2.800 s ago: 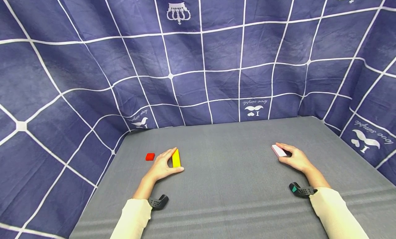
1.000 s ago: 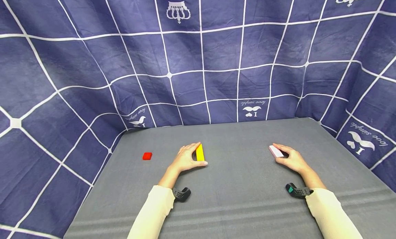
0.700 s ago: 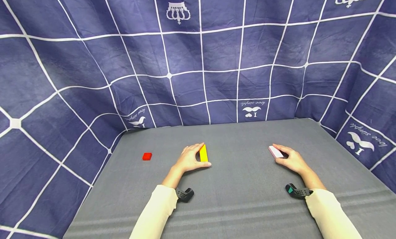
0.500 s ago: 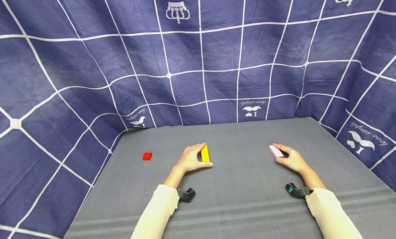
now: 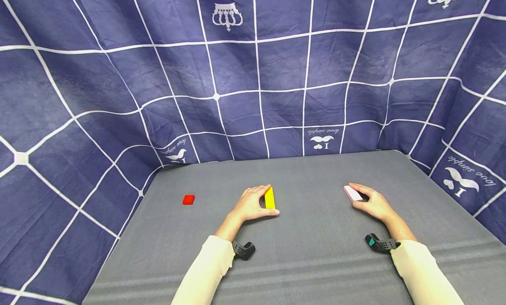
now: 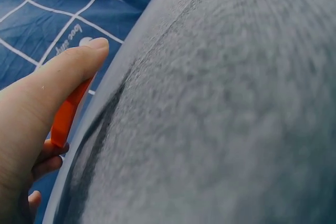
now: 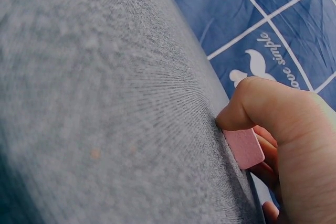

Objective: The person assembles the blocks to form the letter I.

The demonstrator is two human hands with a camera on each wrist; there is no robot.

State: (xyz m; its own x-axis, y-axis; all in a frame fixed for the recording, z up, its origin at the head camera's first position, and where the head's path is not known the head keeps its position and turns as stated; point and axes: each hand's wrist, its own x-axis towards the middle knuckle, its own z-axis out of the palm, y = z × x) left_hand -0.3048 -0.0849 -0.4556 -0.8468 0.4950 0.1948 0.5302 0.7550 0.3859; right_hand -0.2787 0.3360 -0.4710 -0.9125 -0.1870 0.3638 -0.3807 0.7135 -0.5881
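Near the middle of the table in the head view, my left hand (image 5: pixel 253 205) pinches a yellow block (image 5: pixel 269 199) between thumb and fingers. From the left wrist, the block (image 6: pixel 69 113) looks orange, partly covered by the thumb. Whether it touches the cloth I cannot tell. Off to the right, my right hand (image 5: pixel 372 204) grips a pink block (image 5: pixel 352 193) with a pale top by its two ends. In the right wrist view that pink block (image 7: pixel 244 148) sits at the cloth, with the thumb over its near end. A small red block (image 5: pixel 188 199) lies apart, left of my left hand.
Grey cloth (image 5: pixel 304 243) covers the table, with a few folds near the front. A blue curtain (image 5: pixel 284 103) with white grid lines stands along the back and both sides. Each wrist wears a dark band, such as the left wristband (image 5: pixel 244 250).
My left hand has moved rightward with the yellow block, away from the red block and closer to my right hand. The right hand and pink block have stayed nearly still.
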